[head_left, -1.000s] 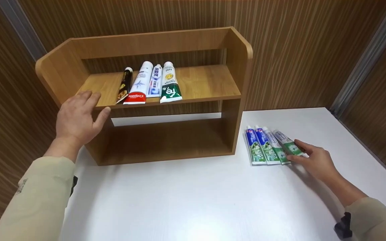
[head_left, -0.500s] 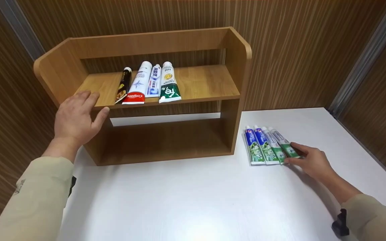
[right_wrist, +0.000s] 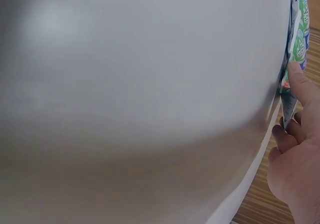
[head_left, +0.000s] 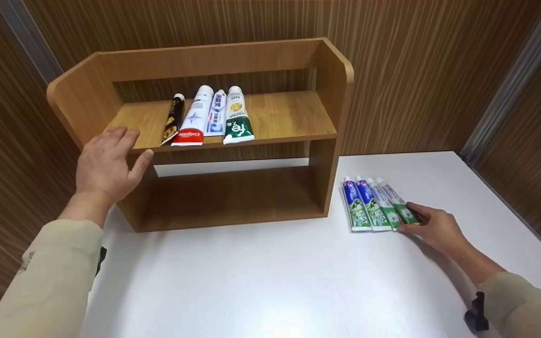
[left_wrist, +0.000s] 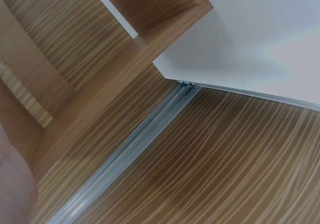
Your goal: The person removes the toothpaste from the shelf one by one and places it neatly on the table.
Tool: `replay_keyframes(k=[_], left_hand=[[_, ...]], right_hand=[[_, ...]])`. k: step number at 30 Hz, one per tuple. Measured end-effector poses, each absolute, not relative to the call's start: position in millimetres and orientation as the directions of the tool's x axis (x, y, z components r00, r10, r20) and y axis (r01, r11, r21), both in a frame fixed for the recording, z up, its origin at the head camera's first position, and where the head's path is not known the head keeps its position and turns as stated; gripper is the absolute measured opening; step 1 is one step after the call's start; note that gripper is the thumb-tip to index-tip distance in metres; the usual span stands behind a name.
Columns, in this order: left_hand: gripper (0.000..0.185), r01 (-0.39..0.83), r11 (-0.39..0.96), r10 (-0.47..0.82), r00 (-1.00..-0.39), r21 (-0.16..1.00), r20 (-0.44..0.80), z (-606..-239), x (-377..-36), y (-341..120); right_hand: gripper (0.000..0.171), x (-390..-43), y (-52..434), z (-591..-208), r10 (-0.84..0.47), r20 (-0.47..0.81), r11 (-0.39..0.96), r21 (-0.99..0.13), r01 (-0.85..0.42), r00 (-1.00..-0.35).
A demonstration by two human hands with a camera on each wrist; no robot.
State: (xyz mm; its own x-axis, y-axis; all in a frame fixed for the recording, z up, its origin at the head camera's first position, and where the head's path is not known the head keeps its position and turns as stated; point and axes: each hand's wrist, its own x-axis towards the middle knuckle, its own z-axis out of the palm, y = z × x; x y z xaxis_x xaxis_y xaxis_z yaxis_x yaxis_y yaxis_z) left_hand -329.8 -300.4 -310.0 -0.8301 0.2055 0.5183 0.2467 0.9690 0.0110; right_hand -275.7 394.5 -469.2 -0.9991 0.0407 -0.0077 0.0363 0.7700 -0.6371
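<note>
My right hand (head_left: 439, 230) pinches the lower end of a white and green toothpaste tube (head_left: 394, 195), thumb on one side and index finger on the other. That tube lies rightmost in a side-by-side row on the white table (head_left: 251, 272). Left of it lie another white and green tube (head_left: 383, 199) and two blue and green tubes (head_left: 370, 202). In the right wrist view the thumb is at the tubes, with the other fingers curled near a tube end (right_wrist: 288, 107). My left hand (head_left: 106, 164) rests with fingers extended at the left front of the wooden shelf (head_left: 219, 61).
On the upper board lie a black tube (head_left: 173, 117), a red and white Colgate tube (head_left: 197, 115), a slim white and blue tube (head_left: 216, 112) and a white and green tube (head_left: 238, 115). Wood-patterned walls (head_left: 406, 70) stand behind and at both sides.
My right hand has moved slightly left, bringing the rightmost tube closer to its neighbour and more in line with the row. My left hand has stayed in place on the shelf.
</note>
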Motion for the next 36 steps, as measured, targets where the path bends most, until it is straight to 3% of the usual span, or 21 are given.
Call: replay_keyframes(k=[36], left_hand=[[0.07,0.247,0.969,0.205,-0.827,0.01,0.523,-310.7,-330.8,-300.7]], right_hand=[[0.103,-277.3,397.2,-475.2,0.018,-0.051,0.759,-0.649,0.047,-0.999]])
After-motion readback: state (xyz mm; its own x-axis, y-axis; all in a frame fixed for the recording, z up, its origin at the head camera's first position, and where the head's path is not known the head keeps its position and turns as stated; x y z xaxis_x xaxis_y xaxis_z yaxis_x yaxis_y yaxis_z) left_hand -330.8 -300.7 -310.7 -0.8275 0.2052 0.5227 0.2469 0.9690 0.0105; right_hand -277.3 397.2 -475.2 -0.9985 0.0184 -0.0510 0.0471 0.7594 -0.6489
